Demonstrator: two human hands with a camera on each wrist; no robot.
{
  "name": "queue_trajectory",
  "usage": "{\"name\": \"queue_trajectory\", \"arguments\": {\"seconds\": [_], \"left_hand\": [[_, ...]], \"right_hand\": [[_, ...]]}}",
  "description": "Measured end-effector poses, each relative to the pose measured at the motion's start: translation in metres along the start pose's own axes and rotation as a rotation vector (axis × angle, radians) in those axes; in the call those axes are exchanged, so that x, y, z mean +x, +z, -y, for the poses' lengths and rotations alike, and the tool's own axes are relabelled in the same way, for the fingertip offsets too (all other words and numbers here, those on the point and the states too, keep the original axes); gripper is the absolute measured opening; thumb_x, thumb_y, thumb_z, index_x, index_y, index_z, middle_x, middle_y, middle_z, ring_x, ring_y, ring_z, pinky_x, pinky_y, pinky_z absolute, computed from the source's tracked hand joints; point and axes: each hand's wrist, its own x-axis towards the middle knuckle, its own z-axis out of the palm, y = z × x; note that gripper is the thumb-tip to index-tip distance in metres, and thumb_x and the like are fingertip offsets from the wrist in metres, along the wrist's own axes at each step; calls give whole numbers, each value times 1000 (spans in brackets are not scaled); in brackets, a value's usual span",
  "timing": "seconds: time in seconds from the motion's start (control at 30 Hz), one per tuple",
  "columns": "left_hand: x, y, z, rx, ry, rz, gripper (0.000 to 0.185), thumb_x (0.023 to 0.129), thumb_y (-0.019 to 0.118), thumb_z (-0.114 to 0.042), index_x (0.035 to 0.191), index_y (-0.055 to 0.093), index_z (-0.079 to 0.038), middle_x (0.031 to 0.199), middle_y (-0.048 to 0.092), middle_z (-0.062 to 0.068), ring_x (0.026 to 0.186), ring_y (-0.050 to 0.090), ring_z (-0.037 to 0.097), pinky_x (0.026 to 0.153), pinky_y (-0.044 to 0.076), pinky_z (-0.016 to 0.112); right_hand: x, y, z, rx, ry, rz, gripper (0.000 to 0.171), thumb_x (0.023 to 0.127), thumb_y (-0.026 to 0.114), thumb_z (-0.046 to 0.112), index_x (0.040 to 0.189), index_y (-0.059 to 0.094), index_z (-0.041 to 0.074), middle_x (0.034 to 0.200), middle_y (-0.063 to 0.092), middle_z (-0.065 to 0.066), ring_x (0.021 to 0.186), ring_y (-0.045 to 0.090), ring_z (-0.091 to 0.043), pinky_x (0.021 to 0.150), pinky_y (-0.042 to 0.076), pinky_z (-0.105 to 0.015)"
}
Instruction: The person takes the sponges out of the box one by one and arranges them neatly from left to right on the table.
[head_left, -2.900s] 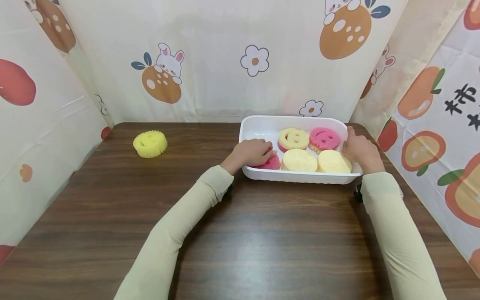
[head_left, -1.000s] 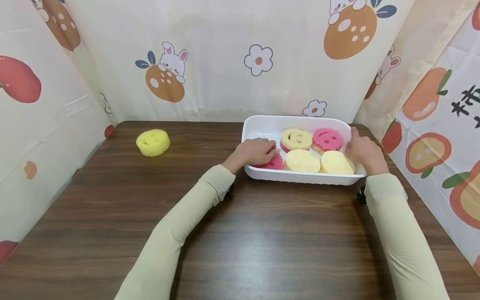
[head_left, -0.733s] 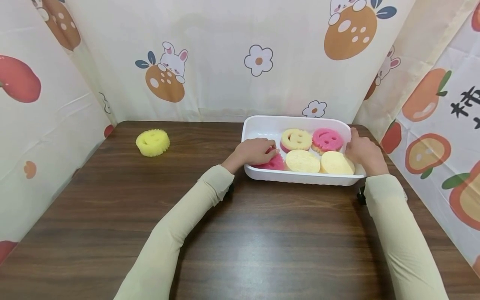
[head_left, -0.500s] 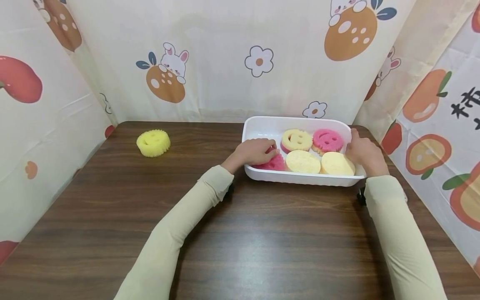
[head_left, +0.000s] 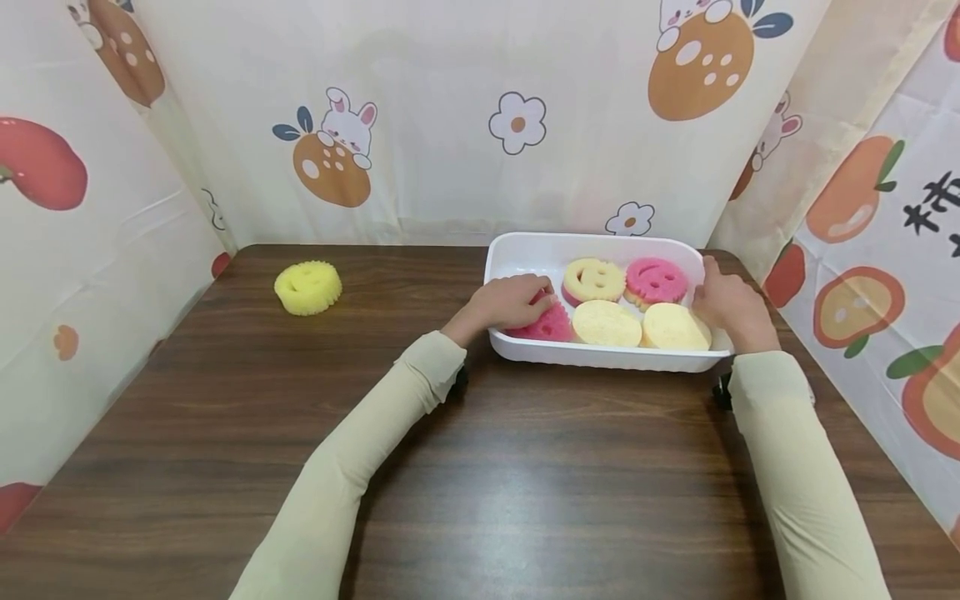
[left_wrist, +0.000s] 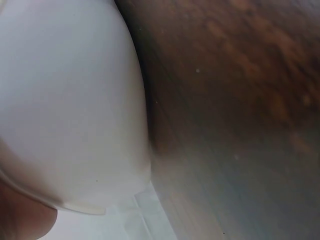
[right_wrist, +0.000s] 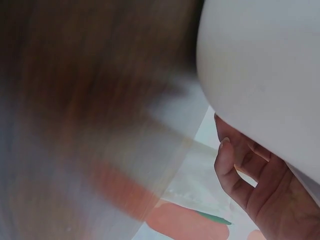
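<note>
A white tray (head_left: 600,357) stands at the back right of the brown table (head_left: 480,467). In it lie a yellow smiley sponge (head_left: 593,278), a pink smiley sponge (head_left: 656,279) and two pale yellow sponges (head_left: 606,323). My left hand (head_left: 516,302) reaches over the tray's left end and grips a pink scalloped sponge (head_left: 550,323) in the near left corner. My right hand (head_left: 729,302) holds the tray's right rim, thumb over the edge. The right wrist view shows its fingers (right_wrist: 245,185) curled beside the tray's outer wall (right_wrist: 265,65). The left wrist view shows only the tray wall (left_wrist: 70,100) and table.
A yellow smiley sponge (head_left: 308,287) lies alone on the table at the back left. Printed cloth walls (head_left: 450,125) close in the table on the left, back and right. The tray sits close to the right wall.
My left fingers have shifted a little on the pink sponge, and its scalloped edge shows slightly more. The right hand and the tray have stayed put.
</note>
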Motion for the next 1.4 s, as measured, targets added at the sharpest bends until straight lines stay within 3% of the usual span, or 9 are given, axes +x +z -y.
{"name": "queue_trajectory", "arguments": {"seconds": [0.27,0.57,0.87,1.23,1.4], "left_hand": [[2,0,-1,-34,10,-27,34,103,44,-40,126,57,-20,113,62,-2,97,56,13,86,50,34],[6,-2,-2,-70,26,-86,31,103,45,-38,126,57,-20,111,62,-2,95,56,13,83,49,33],[2,-2,1,-55,30,-98,32,104,44,-36,125,60,-18,106,61,2,90,55,15,79,48,31],[-3,-2,5,-189,45,-230,29,106,43,-29,119,61,-12,103,61,4,95,54,15,87,46,30],[-5,-2,5,-208,45,-255,29,106,43,-29,119,61,-11,104,61,4,96,54,16,88,47,30]], "right_hand": [[-1,-1,-5,14,0,-8,72,102,37,27,156,-2,-3,136,36,-45,116,46,-61,94,40,-73],[-2,-1,-10,27,9,-22,73,102,39,28,156,0,-1,135,37,-44,115,47,-61,93,40,-74],[-2,1,-6,12,-8,-29,78,100,43,28,156,-1,-2,134,38,-45,114,48,-61,92,42,-73],[-1,1,-1,15,-10,-32,78,99,46,26,157,0,-1,136,38,-45,116,47,-61,93,41,-73],[0,2,0,20,-10,-23,79,99,46,26,157,-1,0,137,36,-45,117,46,-61,95,39,-74]]}}
